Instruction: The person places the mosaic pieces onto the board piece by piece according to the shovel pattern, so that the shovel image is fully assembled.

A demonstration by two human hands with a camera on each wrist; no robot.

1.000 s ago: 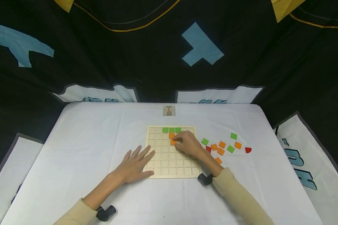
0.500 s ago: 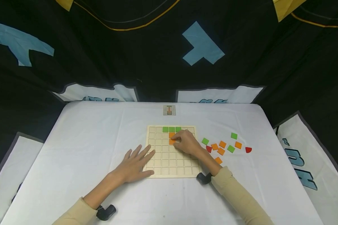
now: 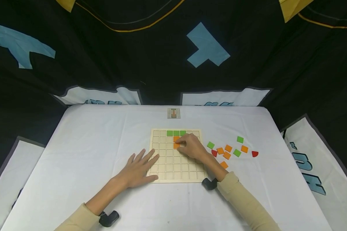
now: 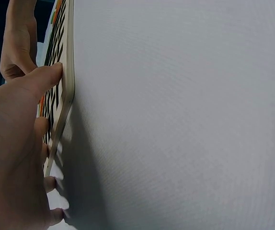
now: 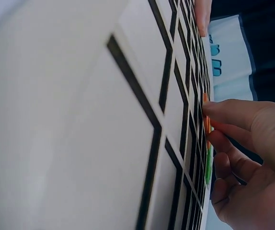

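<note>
A pale wooden grid board (image 3: 173,166) lies on the white table, with three green tiles (image 3: 176,133) in its far row. Below the middle green tile sits an orange tile (image 3: 176,139), and a second orange tile (image 3: 176,146) lies directly under that one. The thumb and index finger of my right hand (image 3: 192,147) pinch this second tile, covering its right part; the right wrist view shows the fingertips (image 5: 213,111) against orange. My left hand (image 3: 137,171) rests with spread fingers across the board's left edge, its thumb (image 4: 49,79) on the near rim.
Right of the board lie loose orange tiles (image 3: 228,148), green tiles (image 3: 236,153) and two red rounded pieces (image 3: 255,154), one partly behind the right forearm. A small printed pattern card (image 3: 173,113) lies beyond the board. Dark printed curtains hang behind the table.
The second orange tile has shifted slightly left and now lines up under the first one. My right hand moved a little with it; the left hand stayed still.
</note>
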